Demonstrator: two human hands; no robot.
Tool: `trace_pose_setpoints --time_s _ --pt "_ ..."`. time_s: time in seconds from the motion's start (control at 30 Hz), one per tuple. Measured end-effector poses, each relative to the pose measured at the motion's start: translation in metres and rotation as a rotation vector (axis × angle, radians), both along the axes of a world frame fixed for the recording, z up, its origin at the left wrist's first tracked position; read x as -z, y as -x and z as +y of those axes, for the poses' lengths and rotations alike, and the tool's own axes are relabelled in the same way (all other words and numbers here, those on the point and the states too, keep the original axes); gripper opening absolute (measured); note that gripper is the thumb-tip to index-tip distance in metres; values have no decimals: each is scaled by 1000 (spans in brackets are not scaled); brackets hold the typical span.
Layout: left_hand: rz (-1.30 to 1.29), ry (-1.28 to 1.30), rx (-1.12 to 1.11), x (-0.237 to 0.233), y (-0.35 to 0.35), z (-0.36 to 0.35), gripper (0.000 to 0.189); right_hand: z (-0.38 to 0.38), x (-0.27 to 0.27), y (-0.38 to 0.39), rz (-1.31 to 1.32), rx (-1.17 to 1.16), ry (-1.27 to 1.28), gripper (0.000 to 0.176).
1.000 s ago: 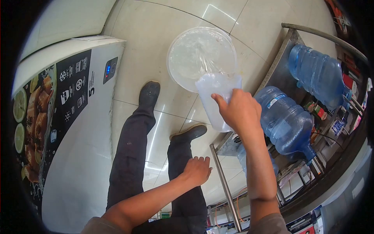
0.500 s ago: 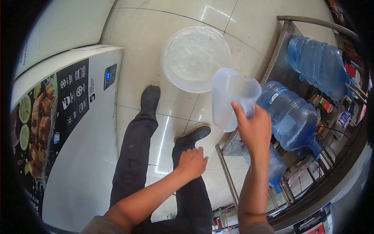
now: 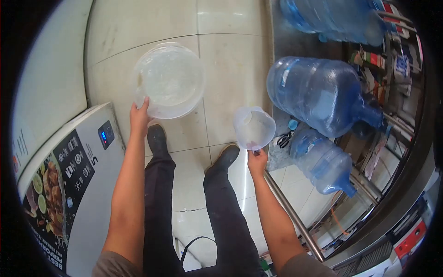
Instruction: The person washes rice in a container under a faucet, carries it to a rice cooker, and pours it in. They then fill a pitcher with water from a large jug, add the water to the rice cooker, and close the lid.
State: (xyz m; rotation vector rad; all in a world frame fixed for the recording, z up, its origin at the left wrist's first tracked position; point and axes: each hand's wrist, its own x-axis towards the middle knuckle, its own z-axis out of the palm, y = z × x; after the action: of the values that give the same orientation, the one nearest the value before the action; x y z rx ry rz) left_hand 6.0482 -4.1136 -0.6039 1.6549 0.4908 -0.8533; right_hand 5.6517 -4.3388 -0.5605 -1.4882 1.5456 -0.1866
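Note:
A round translucent tub (image 3: pixel 170 83) with clear liquid in it is at upper centre-left. My left hand (image 3: pixel 140 116) grips the tub's near-left rim, thumb over the edge. To the right of the tub, my right hand (image 3: pixel 257 161) is closed on the handle of a translucent plastic jug (image 3: pixel 254 128). The jug's open mouth faces up towards me, and it is apart from the tub. What the jug contains is hard to make out.
Large blue water bottles (image 3: pixel 318 92) lie on a rack at the right, with scissors (image 3: pixel 283 140) beside them. A metal rail (image 3: pixel 295 217) runs below. At the left stands a white appliance (image 3: pixel 99 184) with a food picture. My booted feet are on the tiled floor.
My left hand has moved up and taken hold of the tub's rim. The jug, upright before, now shows its open mouth and is lower and left. The view has shifted.

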Motion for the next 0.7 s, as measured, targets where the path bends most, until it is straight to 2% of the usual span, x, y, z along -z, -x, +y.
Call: trace_pose_setpoints --time_s 0.03,0.07,0.13,0.2,0.27,0.43,0.53,0.57,0.6,0.63,0.67,0.7 --pt "11 -41 6 12 0 4 51 0 4 9 62 33 56 24" --pt "9 -38 31 13 -2 5 51 2 16 26 62 58 59 24" --pt "-2 -18 59 14 1 5 47 3 30 61 -62 308 119 28" --pt "27 13 50 20 -4 9 53 -2 21 72 -130 414 189 25" --pt "58 122 30 23 -3 15 62 -17 9 76 -269 789 44 24" --pt "17 104 -31 19 26 21 63 -78 19 93 -214 851 -90 27" --pt "50 62 -35 2 40 27 66 -111 33 86 -141 810 8 27" --pt "69 74 -23 -3 42 32 68 -128 52 105 -14 725 -117 46" --pt "87 83 -9 -6 44 39 70 -140 68 123 -26 733 -126 46" --pt "66 13 -36 -3 47 49 71 -149 85 135 -91 724 -185 55" --pt "71 -62 125 7 43 73 68 -153 96 135 -160 713 -250 63" --pt "61 -94 113 -5 44 74 65 -151 97 127 -184 718 -273 63"
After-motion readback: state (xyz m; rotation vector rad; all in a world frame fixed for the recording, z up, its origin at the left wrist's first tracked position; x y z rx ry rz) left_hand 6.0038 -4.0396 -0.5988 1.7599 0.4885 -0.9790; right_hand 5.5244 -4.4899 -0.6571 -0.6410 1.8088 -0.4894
